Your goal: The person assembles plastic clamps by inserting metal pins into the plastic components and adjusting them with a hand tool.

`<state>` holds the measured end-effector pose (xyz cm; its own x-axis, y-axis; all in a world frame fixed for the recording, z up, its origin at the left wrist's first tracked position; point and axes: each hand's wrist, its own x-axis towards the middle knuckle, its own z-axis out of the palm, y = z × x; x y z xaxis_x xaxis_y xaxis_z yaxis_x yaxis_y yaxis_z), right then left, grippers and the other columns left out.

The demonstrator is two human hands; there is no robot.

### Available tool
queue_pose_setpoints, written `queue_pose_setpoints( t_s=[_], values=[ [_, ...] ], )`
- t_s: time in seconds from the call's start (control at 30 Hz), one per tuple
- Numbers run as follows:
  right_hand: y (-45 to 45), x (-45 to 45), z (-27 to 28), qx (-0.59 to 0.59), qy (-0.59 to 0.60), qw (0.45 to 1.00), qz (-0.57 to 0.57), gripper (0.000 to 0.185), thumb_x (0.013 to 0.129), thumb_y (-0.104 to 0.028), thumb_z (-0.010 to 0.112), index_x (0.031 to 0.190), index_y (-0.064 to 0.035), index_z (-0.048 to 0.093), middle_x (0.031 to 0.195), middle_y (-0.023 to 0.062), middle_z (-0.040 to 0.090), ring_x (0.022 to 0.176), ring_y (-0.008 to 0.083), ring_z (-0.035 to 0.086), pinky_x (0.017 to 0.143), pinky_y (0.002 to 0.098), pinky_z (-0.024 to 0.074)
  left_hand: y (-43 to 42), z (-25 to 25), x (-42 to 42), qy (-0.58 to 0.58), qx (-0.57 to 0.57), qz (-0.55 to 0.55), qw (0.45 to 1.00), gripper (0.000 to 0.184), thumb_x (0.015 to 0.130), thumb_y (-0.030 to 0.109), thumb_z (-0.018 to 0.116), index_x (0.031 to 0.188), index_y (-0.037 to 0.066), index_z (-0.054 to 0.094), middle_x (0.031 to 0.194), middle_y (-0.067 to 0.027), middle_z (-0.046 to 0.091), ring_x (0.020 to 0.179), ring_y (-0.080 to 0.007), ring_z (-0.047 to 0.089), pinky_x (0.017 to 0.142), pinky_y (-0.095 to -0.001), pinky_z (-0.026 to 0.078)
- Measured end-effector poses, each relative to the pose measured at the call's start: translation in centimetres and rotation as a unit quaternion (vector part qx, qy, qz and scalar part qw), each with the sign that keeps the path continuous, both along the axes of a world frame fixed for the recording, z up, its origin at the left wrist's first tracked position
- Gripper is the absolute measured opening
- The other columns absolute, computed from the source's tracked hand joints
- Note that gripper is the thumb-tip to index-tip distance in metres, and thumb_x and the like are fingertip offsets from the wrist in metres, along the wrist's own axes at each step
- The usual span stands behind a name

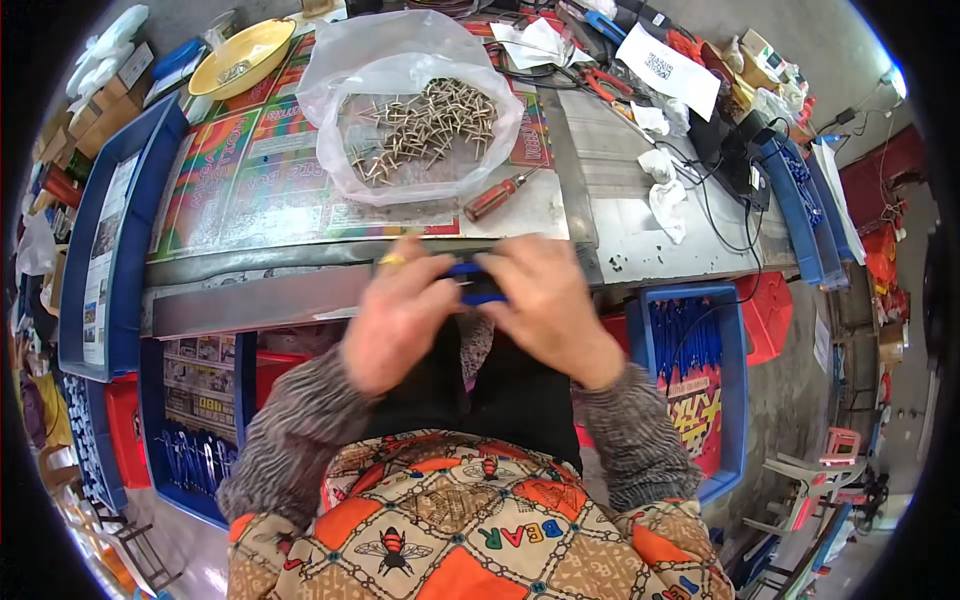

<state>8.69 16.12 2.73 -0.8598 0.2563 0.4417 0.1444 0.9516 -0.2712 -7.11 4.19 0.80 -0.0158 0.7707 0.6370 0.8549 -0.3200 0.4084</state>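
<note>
My left hand (398,312) and my right hand (548,305) meet at the table's front edge. Between their fingertips is a small blue tool (484,298) with two blue parts, one above the other, and a dark gap between them. Both hands are closed on it, the left at one end and the right at the other. Fingers cover much of the tool, so its exact kind cannot be made out. Just beyond the hands lies a screwdriver (492,198) with a red handle. Behind it, an open clear plastic bag (345,172) holds many metal rivet-like pins (440,120).
A yellow bowl (262,42) stands at the back left, near a long blue bin (160,150). Red-handled pliers (605,85), cables and paper (668,70) clutter the back right. Below the table, blue bins (740,400) hold blue-handled tools (685,335).
</note>
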Motion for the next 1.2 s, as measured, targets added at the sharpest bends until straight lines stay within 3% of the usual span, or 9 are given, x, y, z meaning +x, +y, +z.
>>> queue_pose_setpoints(
  t_s=[0.13,0.37,0.47,0.5,0.6,0.9,1.07,1.1,1.2],
  values=[
    [1.9,3.0,0.5,0.003,-0.009,0.999,-0.038,0.041,0.063,-0.016,0.075,0.099,-0.0020,0.060,0.093,0.0102,0.055,0.092,0.0282,0.054,0.078,0.0410,0.0389,3.8,-0.7,2.4,-0.007,0.027,-0.073,0.997,0.012,0.072,0.000,0.060,0.082,0.002,0.054,0.086,-0.0135,0.056,0.089,-0.0347,0.057,0.099,-0.0507,0.040],
    [-1.6,-2.8,-0.4,-0.025,0.026,0.997,0.073,0.044,0.066,-0.016,0.074,0.105,-0.0007,0.060,0.102,0.0119,0.057,0.096,0.0301,0.054,0.083,0.0418,0.0400,-2.8,0.8,-1.8,0.027,-0.017,0.045,0.998,0.017,0.067,0.005,0.072,0.072,0.000,0.056,0.089,-0.0176,0.062,0.080,-0.0360,0.061,0.098,-0.0504,0.044],
    [-0.4,-1.2,-0.4,-0.006,0.015,0.999,0.033,0.043,0.066,-0.016,0.074,0.105,-0.0012,0.060,0.101,0.0122,0.057,0.095,0.0304,0.055,0.084,0.0419,0.0400,-1.1,0.2,-0.8,0.011,-0.024,0.031,0.999,0.015,0.069,0.003,0.069,0.075,0.001,0.056,0.093,-0.0164,0.062,0.088,-0.0363,0.059,0.094,-0.0498,0.045],
    [0.5,0.0,-0.2,-0.011,0.000,1.000,0.010,0.043,0.066,-0.015,0.074,0.104,-0.0016,0.060,0.100,0.0125,0.057,0.095,0.0309,0.055,0.082,0.0416,0.0400,0.5,-0.4,-0.2,0.000,0.002,0.004,1.000,0.020,0.063,0.002,0.073,0.075,0.000,0.057,0.090,-0.0158,0.062,0.082,-0.0352,0.059,0.094,-0.0489,0.044],
    [2.0,2.4,0.4,-0.010,-0.006,0.999,-0.034,0.041,0.061,-0.014,0.076,0.097,-0.0037,0.061,0.095,0.0097,0.056,0.091,0.0282,0.053,0.076,0.0409,0.0384,3.5,-0.3,1.4,-0.016,0.002,-0.061,0.998,0.016,0.068,0.001,0.070,0.077,0.001,0.057,0.092,-0.0148,0.062,0.082,-0.0345,0.060,0.093,-0.0482,0.045],
    [-1.3,-2.8,0.2,-0.034,0.014,0.996,0.079,0.041,0.068,-0.016,0.073,0.103,-0.0008,0.059,0.098,0.0117,0.057,0.094,0.0298,0.054,0.081,0.0401,0.0389,-2.8,0.6,-1.9,0.027,-0.024,0.041,0.999,0.012,0.069,0.001,0.067,0.075,0.001,0.056,0.089,-0.0158,0.061,0.086,-0.0346,0.060,0.099,-0.0511,0.041],
    [2.0,2.2,0.9,-0.038,-0.028,0.998,-0.029,0.036,0.068,-0.015,0.073,0.100,-0.0024,0.060,0.096,0.0129,0.057,0.091,0.0315,0.054,0.081,0.0404,0.0392,3.4,-0.3,1.2,-0.034,0.017,-0.075,0.996,0.009,0.070,0.000,0.061,0.076,0.002,0.054,0.081,-0.0121,0.056,0.082,-0.0330,0.057,0.098,-0.0493,0.041],
    [2.2,2.4,0.9,-0.036,-0.020,0.998,-0.038,0.036,0.062,-0.012,0.076,0.094,-0.0046,0.061,0.093,0.0104,0.056,0.091,0.0293,0.054,0.078,0.0417,0.0392,3.8,-0.2,1.4,-0.017,-0.004,-0.076,0.997,0.015,0.067,0.001,0.070,0.072,0.000,0.055,0.087,-0.0158,0.061,0.079,-0.0328,0.059,0.097,-0.0497,0.043],
    [1.4,1.1,0.7,-0.016,-0.014,1.000,0.000,0.036,0.062,-0.013,0.076,0.094,-0.0042,0.061,0.094,0.0104,0.056,0.091,0.0288,0.054,0.077,0.0424,0.0390,1.9,-0.4,0.5,-0.031,0.002,-0.051,0.998,0.015,0.067,0.001,0.071,0.073,0.000,0.057,0.086,-0.0159,0.062,0.078,-0.0326,0.060,0.097,-0.0497,0.043]
  ],
)
